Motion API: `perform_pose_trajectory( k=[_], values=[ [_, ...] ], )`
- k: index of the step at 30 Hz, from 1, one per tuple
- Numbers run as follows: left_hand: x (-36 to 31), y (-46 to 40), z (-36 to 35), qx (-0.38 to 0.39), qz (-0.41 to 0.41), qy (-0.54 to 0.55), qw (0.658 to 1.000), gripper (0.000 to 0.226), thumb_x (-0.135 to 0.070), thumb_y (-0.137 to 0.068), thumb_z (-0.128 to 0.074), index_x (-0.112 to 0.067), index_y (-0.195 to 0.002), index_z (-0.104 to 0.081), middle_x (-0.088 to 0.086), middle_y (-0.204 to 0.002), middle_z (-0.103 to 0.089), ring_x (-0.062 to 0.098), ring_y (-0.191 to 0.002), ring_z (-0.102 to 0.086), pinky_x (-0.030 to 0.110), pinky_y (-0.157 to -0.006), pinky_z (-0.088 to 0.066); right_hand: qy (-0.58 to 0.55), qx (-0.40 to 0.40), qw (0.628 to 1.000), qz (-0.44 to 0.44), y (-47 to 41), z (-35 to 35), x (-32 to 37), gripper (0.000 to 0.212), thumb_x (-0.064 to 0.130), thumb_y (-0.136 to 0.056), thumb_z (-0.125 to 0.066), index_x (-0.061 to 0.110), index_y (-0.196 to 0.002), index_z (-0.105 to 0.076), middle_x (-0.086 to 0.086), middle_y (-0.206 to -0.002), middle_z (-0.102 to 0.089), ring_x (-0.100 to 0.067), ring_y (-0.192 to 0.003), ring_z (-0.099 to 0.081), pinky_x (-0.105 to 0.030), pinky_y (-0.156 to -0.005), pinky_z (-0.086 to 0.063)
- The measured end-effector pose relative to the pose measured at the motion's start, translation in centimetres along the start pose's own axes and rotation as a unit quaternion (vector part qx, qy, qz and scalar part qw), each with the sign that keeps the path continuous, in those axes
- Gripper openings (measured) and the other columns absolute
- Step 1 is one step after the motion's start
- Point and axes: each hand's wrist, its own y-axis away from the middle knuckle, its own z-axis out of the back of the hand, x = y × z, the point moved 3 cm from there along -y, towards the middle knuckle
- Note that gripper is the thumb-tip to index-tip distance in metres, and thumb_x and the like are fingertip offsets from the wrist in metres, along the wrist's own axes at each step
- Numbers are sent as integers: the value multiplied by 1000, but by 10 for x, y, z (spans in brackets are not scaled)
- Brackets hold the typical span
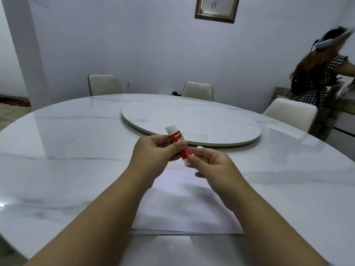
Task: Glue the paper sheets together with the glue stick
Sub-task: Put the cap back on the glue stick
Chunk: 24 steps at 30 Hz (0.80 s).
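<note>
Both hands met over the paper sheets (184, 204), which lay stacked flat on the marble table (76, 150) at its near edge; taking those sheets as the landmark and reading left to right, the left hand (153, 150) hung just above their far edge, fingers and thumb curled round the red barrel of the glue stick (177, 143); the stick tilted up and away from the sheets, its white end topmost; the right hand (209, 162) sat close beside the left, also above the far edge, its fingertips pinching the white base of the stick, as if to twist it. A small white cap (199, 147) appeared to lie on the table just beyond the sheets, near the lazy Susan (192, 121); whether it belonged to the stick could not be told for certain. By my judgement the task was barely begun: the stick was in hand and likely being readied; no glue showed on the top sheet; spreading and pressing the sheets together all remained. No containers appeared in view, so nothing could be said of contents.
</note>
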Motion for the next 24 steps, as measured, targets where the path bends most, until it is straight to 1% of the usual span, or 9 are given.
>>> perform_pose_trajectory(
  k=[3, 7, 9, 11, 14, 16, 19, 21, 24],
  values=[
    [1, 1, -3, 8, 5, -12, 1000, 12, -11, -77, -73, -5, -88, -74, 8, -78, -76, 18, -75, -73, 23, -72, -59, -24, -29, 999, 27, -1, 2, 1, 42, 14, -77, -76, 15, -117, -61, -9, -83, -75, -15, -82, -71, -29, -81, -52],
    [3, 2, -6, 16, 7, -36, 999, 14, -10, -77, -73, -4, -89, -74, 9, -79, -76, 19, -75, -74, 23, -70, -58, 117, -42, 992, 27, -1, 1, 0, 66, 21, -60, -88, 28, -116, -54, 5, -83, -58, -11, -75, -59, -24, -66, -47],
    [3, 1, -4, 15, 6, -38, 999, 15, -11, -77, -74, -3, -90, -74, 10, -80, -76, 19, -76, -74, 22, -71, -58, 70, 14, 997, -6, -1, 3, -2, 68, 30, -69, -82, 28, -128, -47, 8, -95, -66, -9, -89, -65, -25, -78, -49],
    [4, 0, -2, 12, 4, -53, 999, 16, -13, -77, -74, -4, -91, -74, 11, -82, -76, 20, -77, -74, 23, -72, -58, 38, 33, 999, -11, 0, 3, -3, 64, 29, -81, -72, 23, -137, -43, 3, -88, -77, -11, -96, -69, -32, -92, -47],
    [5, -2, 0, 1, 3, -68, 998, 14, -13, -77, -74, -5, -89, -74, 11, -81, -76, 19, -76, -74, 25, -73, -59, 117, -32, 992, 33, 0, 2, 0, 50, 26, -83, -71, 27, -128, -50, 3, -72, -76, -7, -85, -68, -20, -73, -46],
    [4, -2, 1, -6, 13, -47, 999, 13, -12, -76, -74, -4, -88, -74, 12, -81, -76, 18, -74, -74, 22, -69, -58, 124, -50, 990, 38, -1, 1, -1, 53, 30, -80, -73, 29, -127, -49, 3, -79, -72, -9, -80, -65, -20, -68, -45],
    [3, -1, 1, 3, 23, -26, 999, 13, -11, -76, -74, -4, -87, -74, 12, -80, -76, 19, -74, -74, 21, -67, -58, 26, 0, 1000, 8, -3, 4, -3, 61, 21, -83, -71, 26, -137, -42, 3, -93, -74, -13, -95, -68, -30, -89, -47],
    [4, 0, -2, 14, 25, -39, 999, 13, -12, -77, -74, -5, -88, -74, 10, -79, -76, 19, -75, -74, 22, -68, -58, 22, 25, 999, -2, -2, 1, -5, 63, 13, -80, -74, 24, -135, -45, 2, -87, -75, -16, -93, -70, -37, -97, -47],
    [5, 3, -9, 26, 24, -46, 998, 14, -11, -76, -74, -6, -89, -75, 9, -79, -76, 18, -74, -74, 21, -67, -58, 103, -33, 994, 13, -4, 0, -4, 63, 13, -67, -83, 23, -121, -53, 3, -73, -60, -13, -71, -63, -27, -71, -51]
  ],
)
